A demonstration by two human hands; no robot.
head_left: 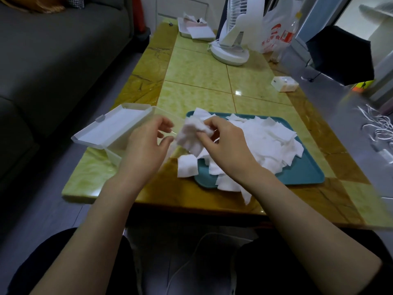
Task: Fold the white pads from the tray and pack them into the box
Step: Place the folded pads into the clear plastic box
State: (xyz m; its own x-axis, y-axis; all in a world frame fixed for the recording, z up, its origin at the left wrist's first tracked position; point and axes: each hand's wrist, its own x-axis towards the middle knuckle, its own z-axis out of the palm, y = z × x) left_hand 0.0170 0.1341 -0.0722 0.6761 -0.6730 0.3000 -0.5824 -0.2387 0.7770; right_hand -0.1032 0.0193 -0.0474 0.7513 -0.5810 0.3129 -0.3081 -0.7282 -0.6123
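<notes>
Pinches a crumpled white pad (191, 135) with right hand (225, 143) at frame centre, over the tray's (308, 173) left edge; holds left hand (146, 141) loosely curled, empty, just beside it, near open box (114, 128) centre-left.

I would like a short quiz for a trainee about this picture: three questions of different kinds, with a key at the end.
1. True or false: the right hand holds a crumpled white pad above the left end of the teal tray.
2. Where does the pile of pads lie? A) on the teal tray B) inside the box C) on the sofa
3. Fill in one word: the lid of the clear box is ____.

Key: 1 true; 2 A; 3 open.
</notes>
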